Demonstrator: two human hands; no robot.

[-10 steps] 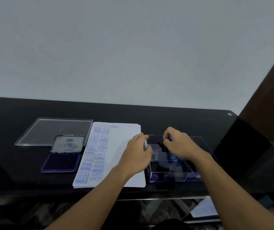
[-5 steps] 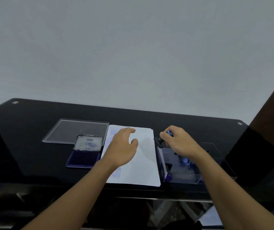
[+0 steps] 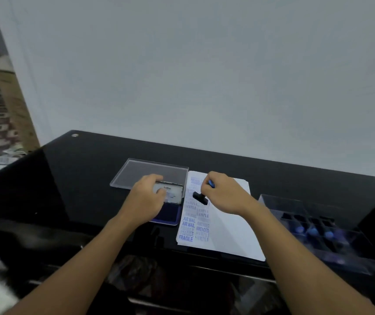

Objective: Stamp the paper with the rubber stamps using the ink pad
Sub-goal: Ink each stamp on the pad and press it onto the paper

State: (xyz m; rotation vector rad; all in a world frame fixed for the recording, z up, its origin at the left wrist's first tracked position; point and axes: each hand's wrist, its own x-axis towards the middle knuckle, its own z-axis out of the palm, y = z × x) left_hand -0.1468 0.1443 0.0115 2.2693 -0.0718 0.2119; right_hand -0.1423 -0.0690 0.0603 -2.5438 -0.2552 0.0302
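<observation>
Black tabletop (image 3: 68,178) carries the paper (image 3: 227,223), its left strip full of blue imprints and the rest blank, while the right hand (image 3: 225,194) pinches a rubber stamp (image 3: 200,197) over it and the left hand (image 3: 143,201) grips the open ink pad (image 3: 170,214) by its lid, so inking likely comes next.

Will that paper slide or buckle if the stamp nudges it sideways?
Likely slides: the paper lies on a glossy black table with no hand visibly pinning it; the left hand holds the ink pad, the right hand the stamp. Probably floppy: the near edge looks layered, so a sideways push may fan the sheets.
</observation>
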